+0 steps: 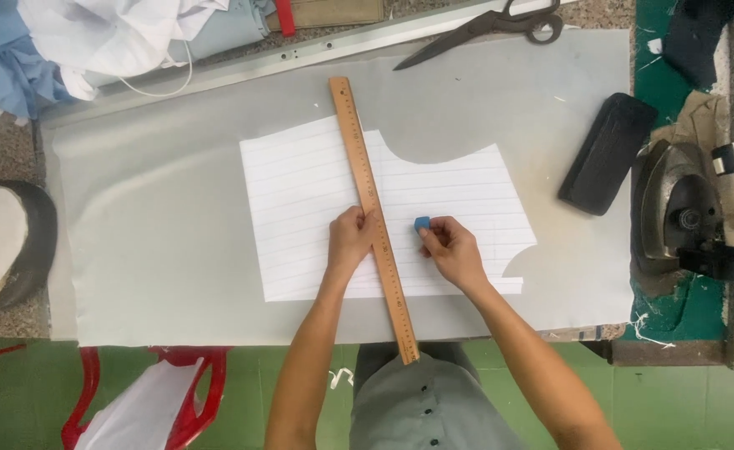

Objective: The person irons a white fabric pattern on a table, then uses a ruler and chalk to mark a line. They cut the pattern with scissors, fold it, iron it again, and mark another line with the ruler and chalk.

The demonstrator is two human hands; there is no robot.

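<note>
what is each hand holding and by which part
The right hand pinches a small blue chalk block by its lower end at the fingertips. The left hand grips nothing; it presses flat on the wooden ruler near its middle.

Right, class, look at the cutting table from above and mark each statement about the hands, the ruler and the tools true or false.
1. The left hand presses on the wooden ruler. True.
2. The right hand holds a red pencil. False: its fingers pinch a small blue chalk.
3. The ruler lies across a white lined paper pattern on grey fabric. True.
4. The scissors lie open on the paper pattern. False: they lie closed at the far edge of the fabric.
5. An iron sits to the right. True.
</note>
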